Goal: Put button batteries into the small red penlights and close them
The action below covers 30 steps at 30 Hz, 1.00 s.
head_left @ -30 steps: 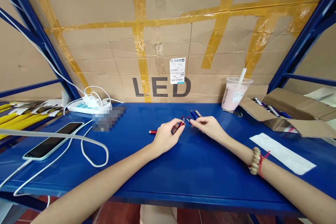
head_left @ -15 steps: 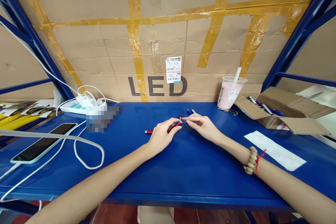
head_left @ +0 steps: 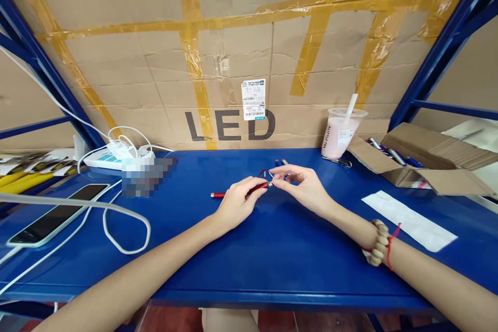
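Observation:
My left hand (head_left: pixel 240 198) is closed around a slim red tube (head_left: pixel 259 187) with a silver end pointing right. A small red carabiner clip (head_left: pixel 262 173) shows just above its fingertips. My right hand (head_left: pixel 301 187) meets it at that silver end, thumb and forefinger drawn close together at the tip. Whatever lies between those right fingertips is too small to make out. Another red piece with a silver tip (head_left: pixel 218 195) lies on the table, partly behind my left hand. Behind my right fingers are blue and silver pen-like tubes (head_left: pixel 280 162).
On the blue table (head_left: pixel 249 264), a pink drink cup (head_left: pixel 339 132) and an open cardboard box (head_left: pixel 412 166) of tubes stand right. A white paper strip (head_left: pixel 408 220) lies nearer. At left are a phone (head_left: pixel 58 215), white cables and a power strip (head_left: pixel 103 158). Taped cardboard (head_left: pixel 233 62) stands behind.
My right fingertips have moved slightly down onto the silver end of the red tube. The tube now lies flatter in my left hand. The camera view has shifted a little.

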Each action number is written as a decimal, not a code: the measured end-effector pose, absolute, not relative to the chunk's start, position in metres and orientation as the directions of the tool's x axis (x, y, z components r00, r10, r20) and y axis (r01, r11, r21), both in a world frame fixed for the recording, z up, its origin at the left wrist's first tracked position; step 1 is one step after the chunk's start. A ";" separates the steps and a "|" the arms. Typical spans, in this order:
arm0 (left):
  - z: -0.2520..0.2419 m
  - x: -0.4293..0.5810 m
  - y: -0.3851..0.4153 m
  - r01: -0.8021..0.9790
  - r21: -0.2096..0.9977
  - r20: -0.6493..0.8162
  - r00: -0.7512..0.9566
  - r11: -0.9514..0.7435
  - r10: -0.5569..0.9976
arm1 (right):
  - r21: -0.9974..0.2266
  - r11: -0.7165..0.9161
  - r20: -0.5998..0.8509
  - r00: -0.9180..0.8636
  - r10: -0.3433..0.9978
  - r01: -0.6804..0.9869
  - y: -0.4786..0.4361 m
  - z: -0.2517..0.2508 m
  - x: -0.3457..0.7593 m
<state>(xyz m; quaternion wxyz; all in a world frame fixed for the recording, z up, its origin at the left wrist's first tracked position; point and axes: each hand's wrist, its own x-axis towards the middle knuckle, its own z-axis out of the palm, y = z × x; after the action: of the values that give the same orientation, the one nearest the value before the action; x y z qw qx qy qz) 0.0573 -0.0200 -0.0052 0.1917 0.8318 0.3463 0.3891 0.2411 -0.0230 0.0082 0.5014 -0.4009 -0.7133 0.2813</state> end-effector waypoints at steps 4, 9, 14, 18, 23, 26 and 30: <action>-0.003 0.058 -0.023 0.391 0.567 0.547 0.480 -0.725 0.686 | -0.827 0.505 0.466 -0.203 0.861 0.248 -0.025 0.009 0.240; -0.002 0.058 -0.027 0.312 0.524 0.602 0.523 -0.792 0.604 | -0.894 0.417 0.374 -0.239 0.896 0.165 -0.024 0.010 0.242; -0.001 0.055 -0.030 0.305 0.451 0.630 0.557 -0.839 0.542 | -0.926 0.344 0.289 -0.296 0.910 0.153 -0.022 0.010 0.245; -0.003 0.053 -0.032 0.305 0.390 0.631 0.599 -0.869 0.493 | -0.926 0.312 0.217 -0.377 0.901 0.212 -0.022 0.012 0.247; -0.006 0.053 -0.034 0.326 0.324 0.612 0.644 -0.888 0.459 | -0.878 0.371 0.231 -0.410 0.882 0.303 -0.024 0.010 0.249; -0.006 0.052 -0.034 0.346 0.266 0.604 0.668 -0.900 0.435 | -0.859 0.390 0.240 -0.414 0.878 0.330 -0.026 0.008 0.248; -0.008 0.051 -0.032 0.354 0.212 0.614 0.677 -0.911 0.406 | -0.860 0.387 0.241 -0.403 0.883 0.332 -0.027 0.007 0.248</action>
<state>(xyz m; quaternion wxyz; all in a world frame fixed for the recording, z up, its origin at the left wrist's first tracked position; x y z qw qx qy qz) 0.0512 -0.0322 -0.0081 0.0380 0.9149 0.2076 0.3442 0.2482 -0.0269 0.0068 0.3657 -0.4059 -0.7482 0.3765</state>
